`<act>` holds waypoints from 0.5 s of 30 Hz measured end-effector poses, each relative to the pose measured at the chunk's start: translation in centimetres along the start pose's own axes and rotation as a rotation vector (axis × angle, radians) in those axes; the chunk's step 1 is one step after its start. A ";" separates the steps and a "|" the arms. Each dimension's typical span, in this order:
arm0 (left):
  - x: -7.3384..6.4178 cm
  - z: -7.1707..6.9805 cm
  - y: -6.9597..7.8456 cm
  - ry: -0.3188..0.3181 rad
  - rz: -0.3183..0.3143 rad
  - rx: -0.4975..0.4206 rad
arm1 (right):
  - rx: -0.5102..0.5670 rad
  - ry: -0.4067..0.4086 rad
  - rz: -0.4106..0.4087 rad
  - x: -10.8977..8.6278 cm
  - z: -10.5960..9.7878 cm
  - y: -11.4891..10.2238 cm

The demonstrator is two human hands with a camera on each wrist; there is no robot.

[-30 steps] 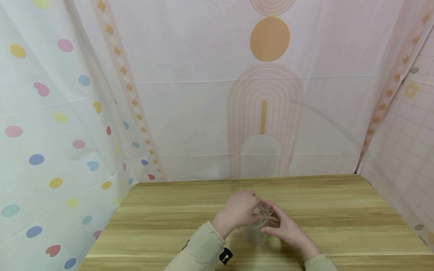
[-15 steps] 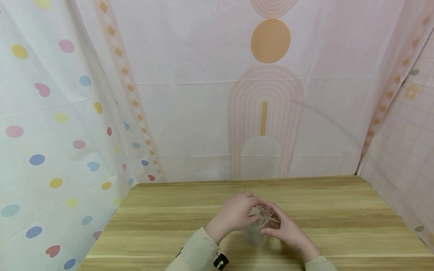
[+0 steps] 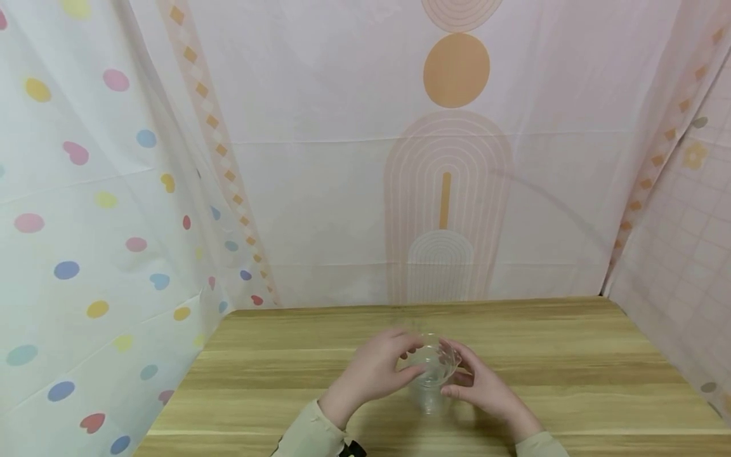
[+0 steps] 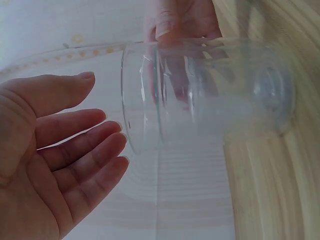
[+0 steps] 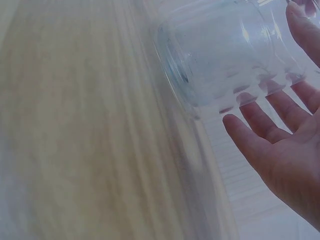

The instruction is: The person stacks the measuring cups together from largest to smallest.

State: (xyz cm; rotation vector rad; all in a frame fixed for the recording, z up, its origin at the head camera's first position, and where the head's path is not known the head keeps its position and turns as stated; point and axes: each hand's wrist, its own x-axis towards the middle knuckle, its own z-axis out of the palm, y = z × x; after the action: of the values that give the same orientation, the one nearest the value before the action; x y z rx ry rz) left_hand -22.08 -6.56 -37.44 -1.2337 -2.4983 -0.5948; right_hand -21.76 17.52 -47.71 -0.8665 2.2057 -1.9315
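Note:
A clear glass jar stands upright on the table, its wide rim showing a pointed lip at the right in the head view. My right hand holds it from the right, thumb in front and fingers curled behind. In the right wrist view the fingertips of the right hand lie along the glass jar. My left hand is at the left of the rim with thumb and fingers spread. In the left wrist view the left hand is relaxed, with a gap to the rim of the glass jar.
The wood-grain table reaches back to a patterned curtain. A dotted curtain hangs along the left side and a checked curtain along the right. A black band is at the left sleeve.
My left hand has drawn back to the left from over the jar's mouth, its fingers spreading, and more of the rim shows. The right hand has stayed at the jar.

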 end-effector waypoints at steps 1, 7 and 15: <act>-0.2 0.0 -0.1 0.008 0.000 -0.002 | -0.005 0.000 0.001 0.0 -0.1 0.0; -1.7 0.2 -0.7 0.068 -0.014 -0.017 | -0.039 0.023 -0.005 -0.2 -0.4 -0.1; -3.5 -0.1 -1.7 0.068 -0.104 -0.013 | -0.154 0.062 -0.066 -0.7 -1.0 -1.1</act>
State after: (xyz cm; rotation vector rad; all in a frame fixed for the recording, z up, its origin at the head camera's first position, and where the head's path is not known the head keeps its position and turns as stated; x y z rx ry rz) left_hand -21.34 -9.96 -39.26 -1.0742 -2.5171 -0.6677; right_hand -21.25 18.69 -46.70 -0.9228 2.4186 -1.8593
